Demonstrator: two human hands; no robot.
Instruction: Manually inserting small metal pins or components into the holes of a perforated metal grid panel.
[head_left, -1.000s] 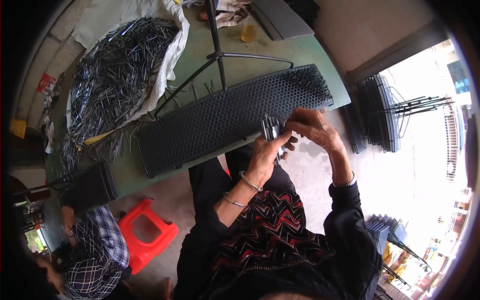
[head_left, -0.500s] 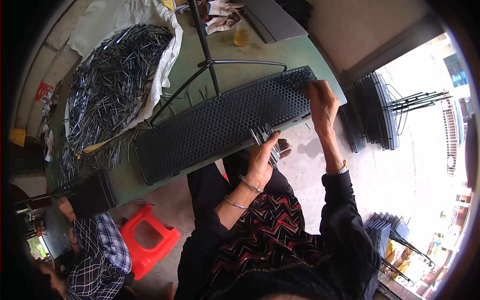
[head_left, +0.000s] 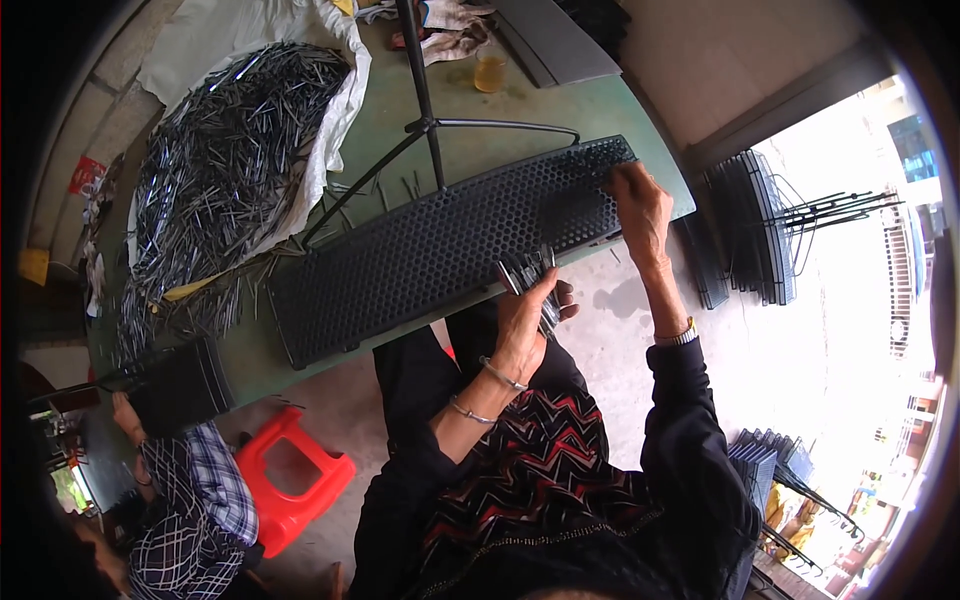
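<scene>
Honeycomb panel (head_left: 440,250), long, black and perforated, lies slantwise across the green table (head_left: 400,120), its near edge running along the table's front edge, and I see it as the largest thing under my hands. Behind it on the table sits a big heap of thin metal rods (head_left: 220,170) spread over a white sack (head_left: 340,130), with a few loose rods strewn between heap and panel. A black stand (head_left: 425,110) rises from the table just past the panel, its legs splayed on the green surface. To the right, off the table, stacks of black panels (head_left: 750,230) lean on edge. A red plastic stool (head_left: 295,480) stands on the floor at lower left, beside another person in a checked shirt (head_left: 190,510). A glass of amber liquid (head_left: 489,72) stands at the far side of the table. My right hand (head_left: 640,205) rests on the panel's right end, fingers bent down onto the mesh; I cannot tell whether it pinches anything. My left hand (head_left: 525,315) is at the panel's near edge, closed around a small bundle of metal rods (head_left: 525,270) that stick up over the panel.
</scene>
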